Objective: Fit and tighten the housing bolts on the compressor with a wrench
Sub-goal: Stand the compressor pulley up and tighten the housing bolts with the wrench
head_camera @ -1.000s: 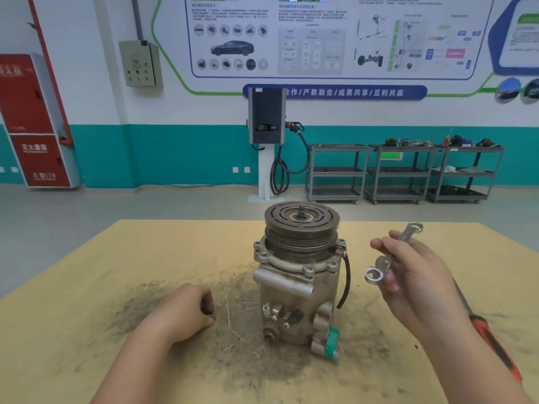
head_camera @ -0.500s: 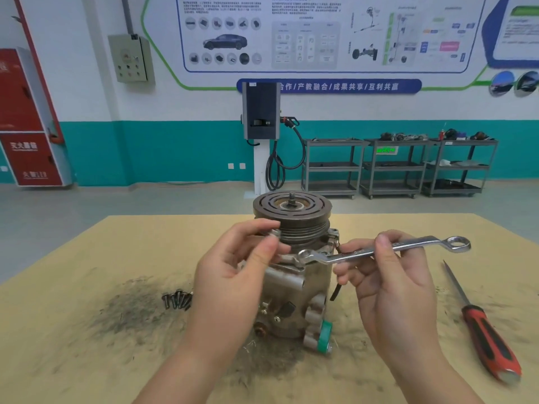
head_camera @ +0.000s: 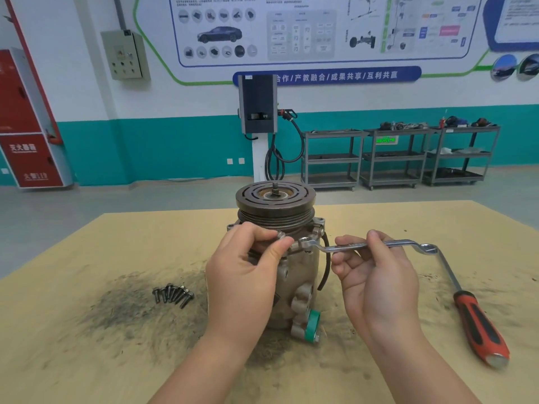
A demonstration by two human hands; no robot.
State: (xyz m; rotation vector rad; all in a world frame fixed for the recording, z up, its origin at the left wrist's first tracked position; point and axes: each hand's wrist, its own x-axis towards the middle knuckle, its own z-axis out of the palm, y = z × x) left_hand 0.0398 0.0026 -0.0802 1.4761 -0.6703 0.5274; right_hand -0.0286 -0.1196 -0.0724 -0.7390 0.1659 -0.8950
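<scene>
Right hand pinches wrench; left hand pinches bolt.

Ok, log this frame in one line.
left hand pinches bolt at flange | right hand holds wrench, ring end on compressor | spare bolts on table

Compressor: metal-bodied unit, standing upright on the surface, grooved dark pulley and clutch plate on top with a threaded shaft stub at its centre. A green-taped fitting sits at its lower front; a black cable hangs down its right side.

Wrench: double-ended offset ring type, bright metal, lying roughly level. Its left ring sits at the housing flange just below the pulley; its right ring is free in the air.

Housing bolts: a small cluster of dark bolts lying loose together on the surface, left of the compressor and apart from it.
</scene>
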